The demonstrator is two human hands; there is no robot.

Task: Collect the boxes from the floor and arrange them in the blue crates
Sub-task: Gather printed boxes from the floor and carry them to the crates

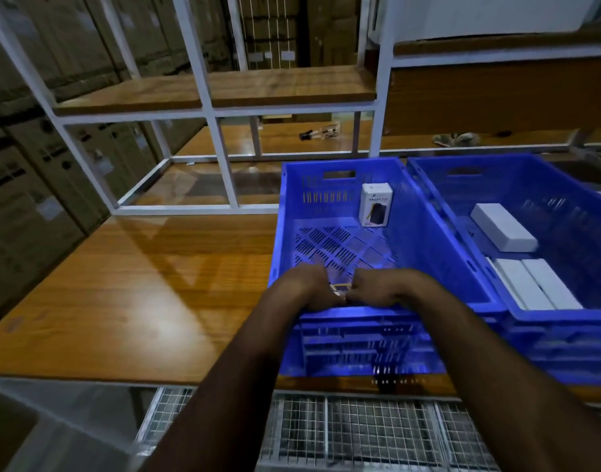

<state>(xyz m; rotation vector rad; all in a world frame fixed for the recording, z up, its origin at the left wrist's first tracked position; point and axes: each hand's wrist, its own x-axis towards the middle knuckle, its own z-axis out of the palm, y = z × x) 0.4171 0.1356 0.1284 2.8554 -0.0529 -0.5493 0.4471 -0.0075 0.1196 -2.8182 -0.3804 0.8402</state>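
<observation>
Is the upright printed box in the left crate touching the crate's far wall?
Cannot tell. In the head view the upright box overlaps the left crate's far wall, hiding any gap behind it.

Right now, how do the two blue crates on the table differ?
The left crate holds one small box standing upright against its far wall; the right crate holds three plain white boxes lying flat. The left crate's slotted floor is mostly bare; the right crate's floor is partly covered. Both hands, left and right, reach into the left crate's near end around something small; none touch the right crate. Both are blue, slotted, side by side.
</observation>
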